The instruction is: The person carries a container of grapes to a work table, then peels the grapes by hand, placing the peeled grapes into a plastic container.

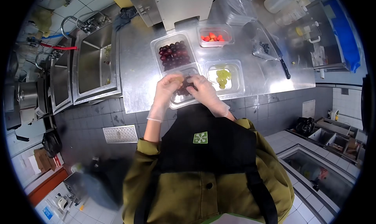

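Observation:
Both my hands wear clear gloves over a plastic tray (178, 103) at the table's front edge, with dark fruit pieces (182, 91) inside. My left hand (169, 86) has its fingers pinched together; what they hold is too small to name. Close beside it, my right hand (203, 89) curls its fingers over the dark fruit, its grip unclear. Behind them a larger tray holds dark red round fruit (174, 55). Sliced green fruit (223, 78) lies in a clear tray to the right. Cut strawberries (212, 37) fill a small tub farther back.
A knife (285, 67) lies at the right, beside a tub of blueberries (264, 48). Stacked clear containers (239, 12) and a steel machine (183, 7) stand at the back. Left of the steel table (135, 67) is a sink (94, 67).

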A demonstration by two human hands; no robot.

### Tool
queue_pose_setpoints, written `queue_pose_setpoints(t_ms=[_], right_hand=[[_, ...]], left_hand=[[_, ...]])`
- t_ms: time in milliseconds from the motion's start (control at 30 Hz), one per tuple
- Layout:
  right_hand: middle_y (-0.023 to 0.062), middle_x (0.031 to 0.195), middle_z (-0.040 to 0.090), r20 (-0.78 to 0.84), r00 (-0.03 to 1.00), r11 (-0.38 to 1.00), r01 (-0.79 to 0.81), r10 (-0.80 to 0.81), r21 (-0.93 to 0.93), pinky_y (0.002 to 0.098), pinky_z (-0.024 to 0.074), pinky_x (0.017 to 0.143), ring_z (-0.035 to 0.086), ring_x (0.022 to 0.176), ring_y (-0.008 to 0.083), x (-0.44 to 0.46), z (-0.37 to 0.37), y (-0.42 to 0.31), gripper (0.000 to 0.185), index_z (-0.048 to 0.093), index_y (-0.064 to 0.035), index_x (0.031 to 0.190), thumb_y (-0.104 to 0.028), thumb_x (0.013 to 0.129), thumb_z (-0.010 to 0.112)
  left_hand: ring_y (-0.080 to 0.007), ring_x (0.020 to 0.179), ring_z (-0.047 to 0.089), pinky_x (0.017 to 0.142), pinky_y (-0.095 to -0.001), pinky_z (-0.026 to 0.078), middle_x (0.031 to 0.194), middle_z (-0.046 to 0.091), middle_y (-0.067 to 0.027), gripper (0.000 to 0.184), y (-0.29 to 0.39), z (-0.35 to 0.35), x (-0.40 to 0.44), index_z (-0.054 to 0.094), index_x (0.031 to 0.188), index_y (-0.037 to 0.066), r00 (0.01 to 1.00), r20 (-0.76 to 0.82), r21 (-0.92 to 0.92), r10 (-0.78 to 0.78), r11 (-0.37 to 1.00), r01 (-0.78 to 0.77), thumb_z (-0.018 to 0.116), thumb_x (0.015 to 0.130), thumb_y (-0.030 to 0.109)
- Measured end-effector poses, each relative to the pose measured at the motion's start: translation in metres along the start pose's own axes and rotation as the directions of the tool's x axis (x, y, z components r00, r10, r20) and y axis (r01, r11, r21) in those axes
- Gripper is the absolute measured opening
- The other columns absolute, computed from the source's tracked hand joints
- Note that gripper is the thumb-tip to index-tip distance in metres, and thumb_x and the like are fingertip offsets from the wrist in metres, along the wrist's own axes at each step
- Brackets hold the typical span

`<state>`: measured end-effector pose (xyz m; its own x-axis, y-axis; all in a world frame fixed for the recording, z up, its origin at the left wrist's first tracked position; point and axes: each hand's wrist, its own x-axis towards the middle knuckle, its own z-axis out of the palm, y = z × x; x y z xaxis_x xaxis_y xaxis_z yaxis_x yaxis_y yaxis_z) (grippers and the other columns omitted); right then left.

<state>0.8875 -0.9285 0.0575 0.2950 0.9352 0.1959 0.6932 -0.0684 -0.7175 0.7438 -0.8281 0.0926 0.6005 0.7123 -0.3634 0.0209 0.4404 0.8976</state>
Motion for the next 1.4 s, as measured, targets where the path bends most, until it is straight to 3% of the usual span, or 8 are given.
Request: queue_pose_setpoints(t_ms=[167, 267, 367, 667, 767, 967, 1067, 1400], right_hand=[[0.0090, 0.101, 0.059, -0.021, 0.998, 0.996, 0.057, -0.058, -0.070, 0.0372, 0.0486, 0.080, 0.059, 0.090, 0.0303, 0.000, 0.001, -0.008, 0.025, 0.060, -0.0080, 0.103, -0.009, 0.077, 0.062], [0.0089, 0.097, 0.060, -0.163, 0.985, 0.997, 0.071, -0.063, 0.042, 0.0352, 0.0496, 0.075, 0.060, 0.086, 0.0276, 0.001, -0.003, -0.012, 0.025, 0.060, -0.0086, 0.103, -0.006, 0.079, 0.060], [0.0091, 0.091, 0.060, -0.067, 0.980, 0.946, -0.162, 0.188, 0.281, 0.0317, 0.0495, 0.069, 0.060, 0.080, 0.0236, 0.001, -0.007, -0.024, 0.025, 0.059, -0.0079, 0.104, -0.003, 0.079, 0.060], [0.0072, 0.087, 0.063, -0.035, 0.987, 0.870, -0.123, 0.159, 0.477, 0.0274, 0.0499, 0.070, 0.063, 0.080, 0.0182, 0.002, -0.014, -0.030, 0.025, 0.060, -0.0079, 0.106, -0.005, 0.081, 0.062], [0.0064, 0.088, 0.064, 0.240, 0.891, 0.536, -0.427, 0.385, 0.728, 0.0252, 0.0492, 0.072, 0.061, 0.082, 0.0128, 0.000, -0.010, -0.020, 0.022, 0.061, -0.0051, 0.105, -0.005, 0.083, 0.062], [0.0043, 0.085, 0.064, 0.304, 0.877, 0.510, -0.466, 0.372, 0.723, 0.0234, 0.0482, 0.071, 0.059, 0.079, 0.0100, 0.001, -0.022, -0.022, 0.020, 0.061, -0.0033, 0.102, -0.007, 0.083, 0.064], [0.0038, 0.084, 0.064, 0.258, 0.873, 0.568, -0.469, 0.414, 0.676, 0.0230, 0.0476, 0.069, 0.058, 0.078, 0.0088, 0.000, -0.018, -0.023, 0.018, 0.061, -0.0030, 0.100, -0.006, 0.083, 0.063], [0.0031, 0.084, 0.061, 0.307, 0.867, 0.369, -0.454, 0.393, 0.811, 0.0235, 0.0463, 0.068, 0.056, 0.076, 0.0082, -0.001, -0.027, -0.029, 0.015, 0.058, -0.0004, 0.098, -0.002, 0.084, 0.054]], left_hand=[[-0.0102, 0.077, 0.056, 0.073, -0.0218, 0.045, 0.090, 0.064, -0.0066, 0.023, -0.009, 0.001, 0.003, 0.063, 0.102, -0.003, 0.998, -0.061, 0.001, -0.010, 1.000, 0.010, 0.055, 0.081, 0.001], [-0.0094, 0.073, 0.055, 0.070, -0.0210, 0.045, 0.087, 0.064, -0.0055, 0.020, -0.017, 0.000, 0.005, 0.065, 0.099, -0.002, 0.998, -0.055, 0.040, 0.016, 0.999, -0.014, 0.056, 0.081, 0.002], [-0.0084, 0.070, 0.055, 0.067, -0.0210, 0.045, 0.085, 0.064, -0.0046, 0.019, -0.013, 0.008, 0.001, 0.065, 0.098, -0.002, 0.997, -0.079, 0.164, -0.020, 0.986, 0.033, 0.056, 0.082, 0.003], [-0.0071, 0.076, 0.060, 0.064, -0.0219, 0.048, 0.084, 0.067, -0.0054, 0.017, -0.001, 0.026, -0.008, 0.064, 0.099, -0.001, 0.992, 0.001, 0.324, 0.124, 0.939, -0.118, 0.060, 0.083, 0.006], [-0.0087, 0.073, 0.063, 0.060, -0.0231, 0.049, 0.086, 0.068, -0.0083, 0.015, -0.001, 0.029, -0.011, 0.063, 0.096, 0.000, 0.976, -0.047, 0.582, 0.213, 0.800, -0.146, 0.062, 0.083, 0.008], [-0.0336, 0.071, 0.062, 0.060, -0.0387, 0.051, 0.081, 0.064, -0.0130, 0.013, -0.011, 0.036, -0.013, 0.062, 0.094, 0.008, 0.815, 0.118, 0.849, 0.568, 0.367, -0.379, 0.058, 0.082, 0.011], [-0.0322, 0.073, 0.062, 0.061, -0.0400, 0.051, 0.085, 0.063, -0.0134, 0.018, -0.012, 0.040, -0.016, 0.061, 0.099, 0.008, 0.786, 0.149, 0.855, 0.601, 0.322, -0.408, 0.056, 0.082, 0.009], [-0.0301, 0.074, 0.064, 0.066, -0.0357, 0.052, 0.090, 0.064, -0.0180, 0.024, -0.026, 0.038, -0.013, 0.060, 0.107, 0.002, 0.847, 0.053, 0.656, 0.528, 0.622, -0.429, 0.052, 0.085, 0.004]])
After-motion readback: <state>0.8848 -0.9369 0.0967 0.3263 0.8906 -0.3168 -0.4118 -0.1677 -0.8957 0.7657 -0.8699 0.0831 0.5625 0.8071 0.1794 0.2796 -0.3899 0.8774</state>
